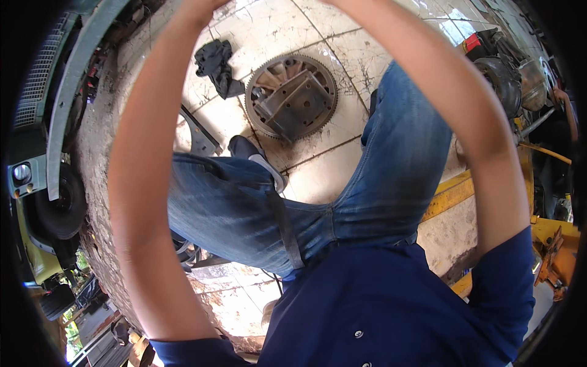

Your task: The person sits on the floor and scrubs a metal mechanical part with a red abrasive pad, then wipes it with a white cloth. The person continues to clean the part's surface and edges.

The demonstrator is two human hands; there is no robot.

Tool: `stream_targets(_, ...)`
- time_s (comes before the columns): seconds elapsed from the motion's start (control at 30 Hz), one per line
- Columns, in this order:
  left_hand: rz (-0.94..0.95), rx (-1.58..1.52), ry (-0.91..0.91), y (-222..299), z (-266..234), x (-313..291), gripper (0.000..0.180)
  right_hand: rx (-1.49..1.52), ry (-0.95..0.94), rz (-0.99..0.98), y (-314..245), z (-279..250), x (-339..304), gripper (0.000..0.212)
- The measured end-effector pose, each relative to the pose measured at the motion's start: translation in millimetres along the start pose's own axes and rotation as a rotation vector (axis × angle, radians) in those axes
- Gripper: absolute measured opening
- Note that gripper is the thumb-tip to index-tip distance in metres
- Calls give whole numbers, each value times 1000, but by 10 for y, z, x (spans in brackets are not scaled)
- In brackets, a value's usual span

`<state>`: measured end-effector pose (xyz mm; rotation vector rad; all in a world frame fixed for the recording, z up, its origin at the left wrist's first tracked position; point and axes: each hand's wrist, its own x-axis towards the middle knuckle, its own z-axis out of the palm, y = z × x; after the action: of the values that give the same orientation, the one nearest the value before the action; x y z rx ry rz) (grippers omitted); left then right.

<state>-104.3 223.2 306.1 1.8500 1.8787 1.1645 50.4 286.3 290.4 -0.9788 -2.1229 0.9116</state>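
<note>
Both my forearms rise along the two sides of the view, and my hands are cut off by the top edge, so neither my fingers nor anything in them shows. Between my arms, on the tiled floor (348,52), lies a round metal flywheel (273,78) with a toothed rim. A dark angled metal bracket (299,105) rests across its face. Crumpled black cloth (215,66) lies just left of the wheel. Nearer to me is a dark flat metal piece (200,137), partly hidden by my jeans-covered leg (226,199).
My foot (254,157) stands close to the flywheel. Greasy machine parts (498,76) sit at the far right. A yellow metal frame (449,194) runs beside my right leg. Vehicles with a tyre (61,202) line the left side. Another person's arm (565,110) shows at the right edge.
</note>
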Motion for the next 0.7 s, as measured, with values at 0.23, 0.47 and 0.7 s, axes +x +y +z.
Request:
stream_targets(0.23, -205, -41, -53, -453, -209, 86, 41, -67, -185, -105, 69, 383, 459, 53)
stream_targets(0.47, -385, -318, -54, -1249, 187, 125, 44, -119, -320, -85, 587, 849, 811, 51)
stream_targets(0.7, -491, -383, -113, -1915, 742, 253, 43, -101, -392, 60, 1302, 1206, 996, 51)
